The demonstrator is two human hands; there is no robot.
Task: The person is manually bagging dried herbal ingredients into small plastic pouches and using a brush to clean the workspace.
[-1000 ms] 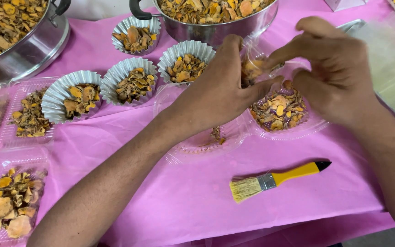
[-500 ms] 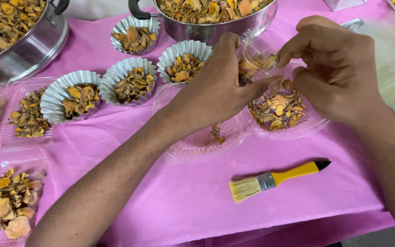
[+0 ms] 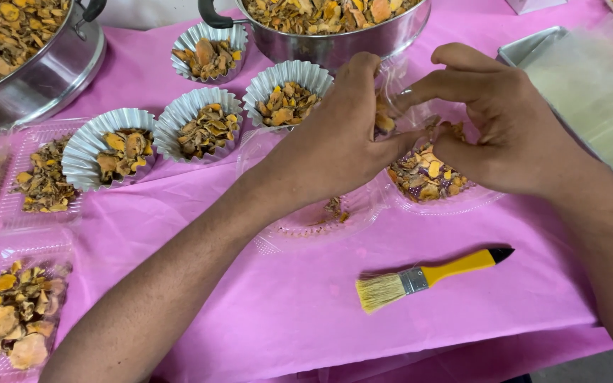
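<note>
My left hand (image 3: pixel 335 145) and my right hand (image 3: pixel 494 124) meet above a clear plastic container (image 3: pixel 462 202) filled with dried orange and brown chips (image 3: pixel 427 174). Both hands pinch a thin clear plastic cup or film (image 3: pixel 391 106) that holds a few chips, a little above the container. The container's open lid (image 3: pixel 306 223) lies flat under my left wrist with a few crumbs on it. My fingers hide most of the cup.
Several fluted silver paper cups (image 3: pixel 203 128) of chips sit at the back left. Two steel pots (image 3: pixel 335 28) (image 3: pixel 30 57) of chips stand behind them. Filled clear trays (image 3: pixel 15 319) line the left edge. A yellow-handled brush (image 3: pixel 427 276) lies near the front. A steel tray (image 3: pixel 590 92) stands right.
My hands have stayed over the container, my right hand's fingers shifting slightly on the clear cup. Nothing else has moved.
</note>
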